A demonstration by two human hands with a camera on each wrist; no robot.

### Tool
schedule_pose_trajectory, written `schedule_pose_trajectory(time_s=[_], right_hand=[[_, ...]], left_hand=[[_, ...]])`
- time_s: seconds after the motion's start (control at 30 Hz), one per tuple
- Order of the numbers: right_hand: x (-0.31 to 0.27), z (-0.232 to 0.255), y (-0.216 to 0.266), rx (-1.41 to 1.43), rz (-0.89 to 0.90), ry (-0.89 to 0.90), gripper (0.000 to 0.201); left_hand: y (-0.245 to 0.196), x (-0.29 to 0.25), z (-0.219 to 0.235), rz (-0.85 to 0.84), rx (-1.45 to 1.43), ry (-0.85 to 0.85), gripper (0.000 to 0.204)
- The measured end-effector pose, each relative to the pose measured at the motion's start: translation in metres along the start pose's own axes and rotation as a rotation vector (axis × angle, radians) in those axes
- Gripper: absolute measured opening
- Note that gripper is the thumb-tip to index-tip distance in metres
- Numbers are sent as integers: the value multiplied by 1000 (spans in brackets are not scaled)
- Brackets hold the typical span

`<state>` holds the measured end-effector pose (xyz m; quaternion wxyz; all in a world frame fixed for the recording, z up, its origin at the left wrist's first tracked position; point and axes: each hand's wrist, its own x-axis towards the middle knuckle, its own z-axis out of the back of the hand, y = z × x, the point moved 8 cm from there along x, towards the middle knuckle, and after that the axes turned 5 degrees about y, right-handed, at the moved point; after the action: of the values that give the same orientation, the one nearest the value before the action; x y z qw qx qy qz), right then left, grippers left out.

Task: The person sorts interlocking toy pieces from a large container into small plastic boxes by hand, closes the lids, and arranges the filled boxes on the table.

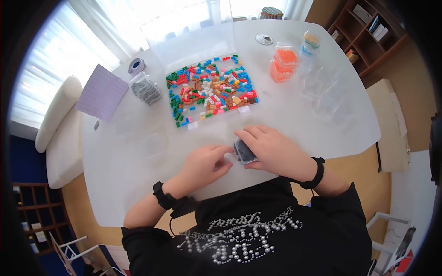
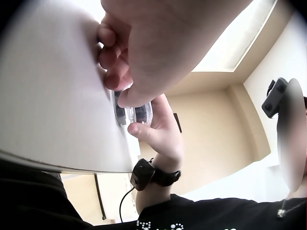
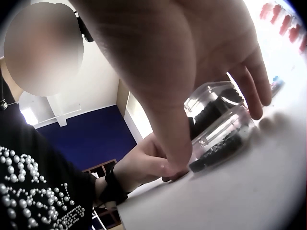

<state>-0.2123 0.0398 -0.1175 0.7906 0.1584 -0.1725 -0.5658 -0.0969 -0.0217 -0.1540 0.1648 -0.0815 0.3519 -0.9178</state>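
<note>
Left hand [image 1: 201,168]: thumb and fingers narrowly parted, at the left side of the stacked clear containers [image 1: 245,152]. The containers stand on the table [image 1: 124,184], beneath the right hand [image 1: 281,154], gripped between thumb and fingers.

Black top [image 1: 304,239] worn, short sleeves [image 1: 346,207] loosely cut, chest decorated with silvery pearl-like beads [image 1: 241,249] in lettering-like rows. Black left wrist strap [image 1: 164,197] and right wrist strap [image 1: 318,173] worn; black boxy device [image 2: 143,175] mounted, thin black cable [image 2: 123,203] attached.
</note>
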Motion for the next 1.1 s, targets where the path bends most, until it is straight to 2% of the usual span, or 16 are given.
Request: schedule_pose_trajectory(time_s=[0.07, 0.2, 0.27, 0.4, 0.6, 0.83, 0.93, 1.1], right_hand=[[4, -9, -5, -20, -30, 74, 60], [-1, -1, -23, -18, -92, 111, 55], [-13, 11, -47, -33, -193, 165, 52], [-36, 44, -108, -49, -343, 58, 54], [-45, 72, -170, -27, -515, 48, 57], [-47, 100, -229, -45, -591, -29, 58], [-41, 107, -245, -80, -562, -26, 59], [-16, 106, -230, -93, -535, 56, 61]], left_hand=[[2, -3, -1, 19, -7, 9, 28], [1, -1, 1, -14, -17, 17, 25], [0, -1, 2, -28, -25, 10, 24], [2, -1, 2, 9, -53, 23, 19], [1, 0, 4, 18, -61, 24, 17], [0, 0, 4, 15, -51, 26, 17], [-1, 1, 5, 8, -45, 35, 16], [2, 0, 4, 13, -52, 25, 16]])
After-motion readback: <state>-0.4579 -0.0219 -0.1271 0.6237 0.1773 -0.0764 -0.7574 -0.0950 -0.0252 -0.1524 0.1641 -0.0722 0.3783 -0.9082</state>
